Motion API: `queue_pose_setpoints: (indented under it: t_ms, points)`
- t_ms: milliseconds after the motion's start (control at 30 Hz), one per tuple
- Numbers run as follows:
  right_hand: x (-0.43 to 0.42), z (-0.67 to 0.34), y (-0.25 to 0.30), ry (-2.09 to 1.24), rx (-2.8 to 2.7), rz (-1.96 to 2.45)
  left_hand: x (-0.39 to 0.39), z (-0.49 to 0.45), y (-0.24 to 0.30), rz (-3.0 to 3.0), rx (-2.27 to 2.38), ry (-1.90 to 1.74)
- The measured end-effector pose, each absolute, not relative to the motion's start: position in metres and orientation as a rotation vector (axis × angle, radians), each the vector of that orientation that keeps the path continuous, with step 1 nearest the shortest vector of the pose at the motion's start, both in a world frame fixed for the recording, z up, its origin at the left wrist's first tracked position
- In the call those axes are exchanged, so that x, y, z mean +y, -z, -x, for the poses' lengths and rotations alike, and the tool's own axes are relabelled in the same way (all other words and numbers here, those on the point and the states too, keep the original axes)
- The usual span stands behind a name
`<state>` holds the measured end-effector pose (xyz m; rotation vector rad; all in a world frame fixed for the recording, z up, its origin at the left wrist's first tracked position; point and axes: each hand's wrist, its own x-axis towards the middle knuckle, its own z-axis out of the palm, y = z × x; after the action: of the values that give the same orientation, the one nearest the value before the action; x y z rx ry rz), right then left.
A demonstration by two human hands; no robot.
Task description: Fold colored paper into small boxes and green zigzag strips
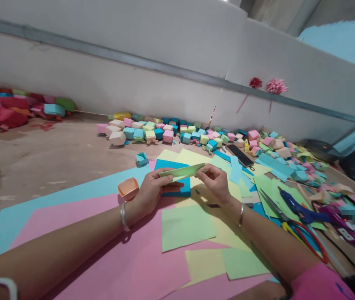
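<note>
A folded strip of light green paper (182,171) is held between both hands just above the floor. My left hand (152,192) pinches its left end, fingers closed. My right hand (215,181) pinches its right end, fingers closed. Under the strip lies a blue paper square (177,189) on yellow, green and pink sheets. An orange paper box (128,188) sits by my left wrist. A small blue paper box (141,158) lies a little farther off.
Large pink (102,250) and light blue (55,200) sheets cover the near floor. Several coloured paper boxes (167,135) line the wall. A phone (239,155), scissors (302,233) and a blue glue gun (296,206) lie to the right among paper scraps.
</note>
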<state>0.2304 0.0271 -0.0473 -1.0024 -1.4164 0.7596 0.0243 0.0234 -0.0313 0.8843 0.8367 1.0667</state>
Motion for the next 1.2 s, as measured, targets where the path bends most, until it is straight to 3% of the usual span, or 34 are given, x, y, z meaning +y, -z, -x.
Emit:
queue_pose_setpoints:
  t_ms: [300,467,1200]
  points:
    - [0.031,-0.232,0.051,-0.72,-1.381,1.087,0.02,-0.024,0.029,-1.359,0.979,-1.268]
    - [0.033,-0.232,0.052,-0.746,-1.362,1.07,0.023,-0.025,0.035,-1.568,1.153,-1.254]
    - [0.033,-0.231,0.053,-0.858,-1.359,1.028,0.027,-0.022,0.035,-1.947,1.131,-1.081]
